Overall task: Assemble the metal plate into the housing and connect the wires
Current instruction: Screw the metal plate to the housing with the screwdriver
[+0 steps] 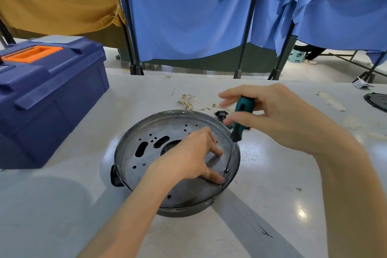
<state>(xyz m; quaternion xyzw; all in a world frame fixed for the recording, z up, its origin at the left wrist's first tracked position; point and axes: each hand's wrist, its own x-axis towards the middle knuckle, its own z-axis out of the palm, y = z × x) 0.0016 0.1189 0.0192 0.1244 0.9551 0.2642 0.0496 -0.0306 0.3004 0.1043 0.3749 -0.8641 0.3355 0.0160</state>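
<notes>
A round dark housing [125,148] sits on the table, and a grey metal plate [155,132] with several holes and slots lies inside it. My left hand [188,157] rests on the plate, fingers spread and pressing near its right edge. My right hand [272,115] grips a green-handled screwdriver [240,121]. The screwdriver's shaft slants down to a screw [226,170] by the plate's right rim. A loose bundle of thin wires with brass terminals [188,100] lies behind the housing. A small black socket part [219,114] sits beside the wires.
A dark blue toolbox [46,94] with an orange handle stands at the left. A black round part [377,101] lies at the table's far right edge. Blue and mustard curtains on black stands hang behind the table.
</notes>
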